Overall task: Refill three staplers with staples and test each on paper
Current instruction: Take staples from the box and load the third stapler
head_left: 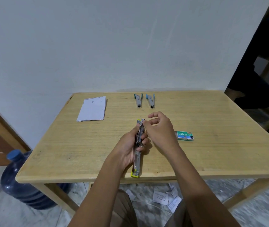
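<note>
From the head view, the left hand (129, 145) grips a yellow-green stapler (137, 163) round its middle, fingers curled over the metal rail; the stapler is swung open and lies lengthwise, its near end over the front edge of the wooden worktop (212, 153); the hand hides the hinge. The right hand (160, 126) has its fingers curled, the tips at the rail's far end; whether they pinch the rail, a strip of staples or nothing at all is too small to tell. To the right of the hands lies a green staple box (184, 135), its drawer slid a little out on the left. Near the back edge stand two blue-grey staplers (138, 100) (151, 101), side by side, both opened; left of them lies a sheet of paper (92, 108) – its print unreadable. A blue water bottle (21, 182) is partly hidden under the worktop's left corner; paper scraps (160, 197) litter the floor; a dark figure (261, 66) is cut off at the right edge.
</note>
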